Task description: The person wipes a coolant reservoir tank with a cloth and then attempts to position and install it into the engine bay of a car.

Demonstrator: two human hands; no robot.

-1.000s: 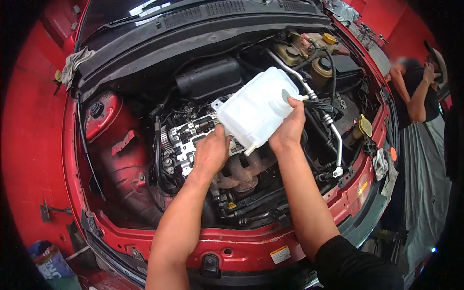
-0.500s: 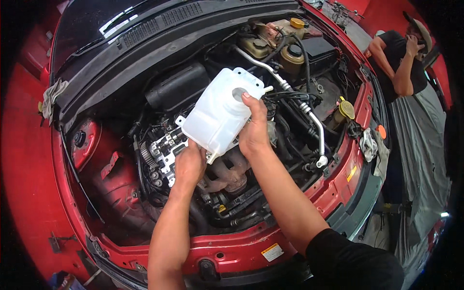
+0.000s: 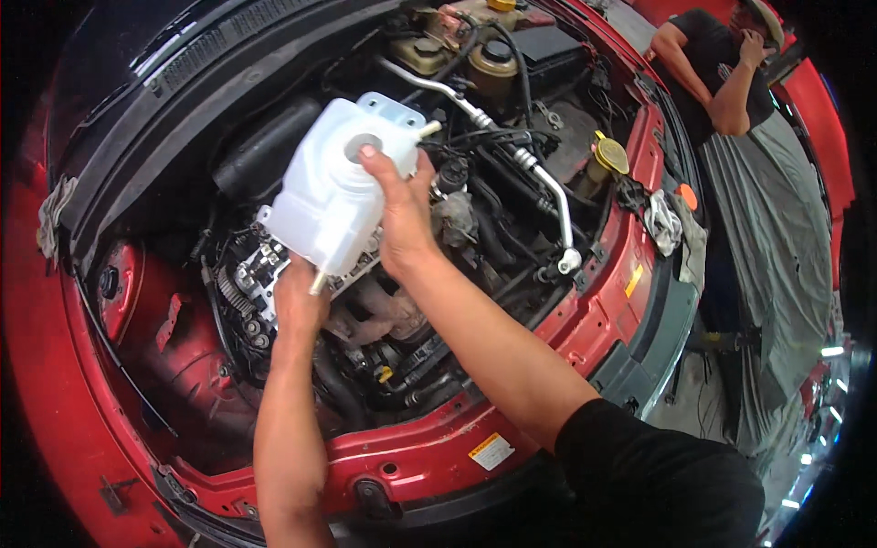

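Two bare hands: both are touching one white plastic tank (image 3: 311,205), which is hanging tilted above the open engine bay.
Right hand (image 3: 408,219): is pinching the tank along its right side; the thumb is resting at the rim of the round opening (image 3: 363,146), and the fingers are curling around the edge.
Left hand (image 3: 300,297): is reaching to the lower end of the tank, just beside the short lower spout (image 3: 320,280); its fingers are mostly hiding behind the plastic, so I cannot tell how tightly they are closing.
Engine under the tank: the bare cylinder head (image 3: 258,272) is showing at the lower left, and the rusty manifold (image 3: 379,315) is lying below.
Front sticker: one white label (image 3: 491,452) with an orange band is sitting on the red front crossmember (image 3: 416,466); its small print is appearing too fine to read.
Side sticker: one plain yellow strip (image 3: 634,280) is sticking to the red edge at the right.
Shirt mark: another person (image 3: 717,68) is standing at the right, wearing a black shirt with a small pale print, which is looking unclear.
Yellow cap (image 3: 610,152): is standing near the white rag (image 3: 662,224).
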